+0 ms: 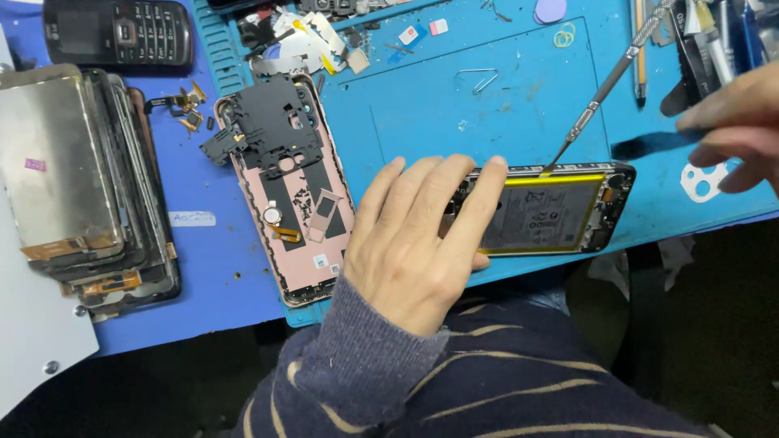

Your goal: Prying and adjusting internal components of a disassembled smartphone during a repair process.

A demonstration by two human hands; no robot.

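Note:
My left hand [414, 235] lies flat on an opened phone [560, 215], pinning its left part to the blue mat [438, 105]. The phone shows a yellow-edged battery [540, 215] and circuit parts. My right hand [734, 122], at the right edge, grips a thin metal pry tool [604, 89]. The tool slants down to the left, and its tip touches the battery's top edge. A pink back cover [296, 215], with a black plastic frame [268, 126] lying on it, rests just left of my left hand.
A stack of phone screens and frames [81, 170] sits at the left. An old keypad phone [118, 32] lies at the top left. Small parts, flex cables and screws litter the mat's far edge [308, 36]. More tools crowd the top right corner [706, 40].

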